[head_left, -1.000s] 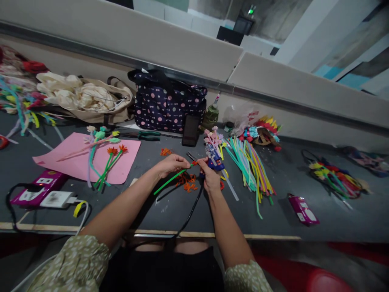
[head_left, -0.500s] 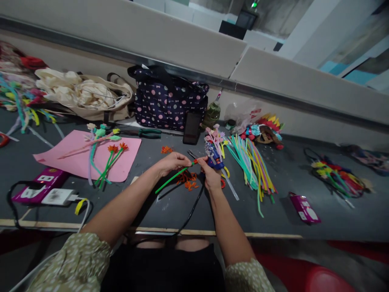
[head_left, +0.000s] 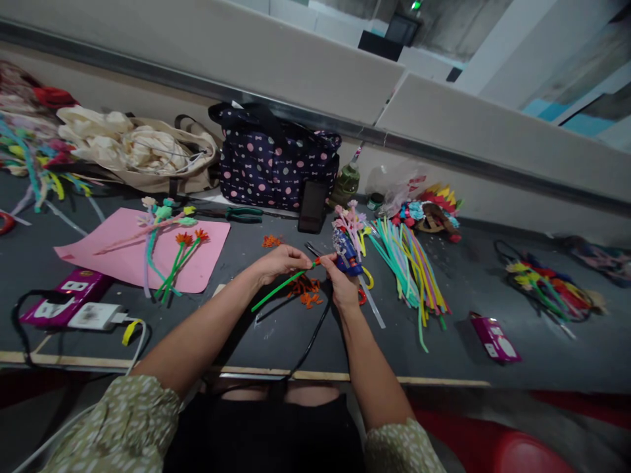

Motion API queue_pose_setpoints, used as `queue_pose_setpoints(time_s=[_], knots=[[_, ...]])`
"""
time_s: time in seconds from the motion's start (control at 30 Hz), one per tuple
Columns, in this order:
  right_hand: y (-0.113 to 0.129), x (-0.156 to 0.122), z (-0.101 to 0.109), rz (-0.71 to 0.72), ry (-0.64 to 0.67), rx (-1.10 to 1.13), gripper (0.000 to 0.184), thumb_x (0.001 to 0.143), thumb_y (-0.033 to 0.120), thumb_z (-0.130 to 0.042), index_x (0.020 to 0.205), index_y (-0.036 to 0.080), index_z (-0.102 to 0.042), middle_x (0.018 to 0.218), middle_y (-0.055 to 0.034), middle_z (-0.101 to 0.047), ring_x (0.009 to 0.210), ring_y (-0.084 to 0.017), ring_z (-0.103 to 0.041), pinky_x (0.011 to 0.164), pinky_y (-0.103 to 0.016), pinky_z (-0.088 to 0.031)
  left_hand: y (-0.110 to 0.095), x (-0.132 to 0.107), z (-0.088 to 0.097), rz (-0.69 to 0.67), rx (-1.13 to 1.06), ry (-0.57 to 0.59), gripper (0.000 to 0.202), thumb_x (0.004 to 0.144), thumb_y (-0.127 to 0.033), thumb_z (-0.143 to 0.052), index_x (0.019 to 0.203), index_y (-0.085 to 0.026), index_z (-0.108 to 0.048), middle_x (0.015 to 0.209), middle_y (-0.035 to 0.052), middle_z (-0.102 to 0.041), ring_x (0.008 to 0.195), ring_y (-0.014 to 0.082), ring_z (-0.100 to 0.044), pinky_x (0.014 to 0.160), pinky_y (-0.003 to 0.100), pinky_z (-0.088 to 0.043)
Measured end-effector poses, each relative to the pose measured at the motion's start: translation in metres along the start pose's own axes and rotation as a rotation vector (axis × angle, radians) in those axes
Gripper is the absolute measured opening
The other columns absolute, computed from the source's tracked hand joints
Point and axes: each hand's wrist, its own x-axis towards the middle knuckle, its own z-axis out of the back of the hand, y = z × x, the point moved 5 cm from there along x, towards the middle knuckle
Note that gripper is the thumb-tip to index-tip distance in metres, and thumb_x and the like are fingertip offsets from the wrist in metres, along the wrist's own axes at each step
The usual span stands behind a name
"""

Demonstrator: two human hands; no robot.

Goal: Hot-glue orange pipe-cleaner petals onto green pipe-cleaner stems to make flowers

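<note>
Left hand (head_left: 279,261): fingers pinched on green stem (head_left: 276,289), held slanted above tabletop (head_left: 444,355). Right hand (head_left: 342,289): fingers closed on orange tip (head_left: 318,262), with glue gun (head_left: 348,255) just beside. Likely best: grip near tip, steady stem, skin clear of nozzle.

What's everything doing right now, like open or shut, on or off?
left hand, pinched shut on the green pipe cleaner
right hand, pinching its orange tip
phone, screen dark, leaning on the polka-dot bag
pliers, shut, lying flat
white charger, plugged into the purple power strip
</note>
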Motion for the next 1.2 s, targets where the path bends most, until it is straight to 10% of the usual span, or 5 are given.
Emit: queue_pose_setpoints(time_s=[0.6, 1.2], knots=[[0.006, -0.004, 0.001, 0.071, 0.040, -0.101, 0.031, 0.073, 0.046, -0.077, 0.084, 0.018, -0.069, 0.085, -0.0013, -0.071, 0.080, -0.017, -0.065, 0.086, -0.034, -0.051, 0.002, 0.001, 0.000, 0.002, 0.035, 0.016, 0.026, 0.058, -0.034, -0.084, 0.070, -0.012, -0.073, 0.057, -0.0009, -0.056, 0.051, 0.0067, -0.039, 0.049, 0.022, -0.024], [-0.001, 0.001, 0.006, 0.037, -0.045, -0.060, 0.036, 0.074, 0.050, -0.076, 0.087, 0.017, -0.068, 0.078, 0.0011, -0.063, 0.059, -0.009, -0.046, 0.055, -0.025, -0.042, 0.009, 0.003, 0.004, 0.075, -0.206, -0.015, 0.028, 0.063, -0.031, -0.086, 0.076, -0.011, -0.072, 0.067, 0.0049, -0.067, 0.054, 0.0111, -0.058, 0.054, 0.023, -0.048]])
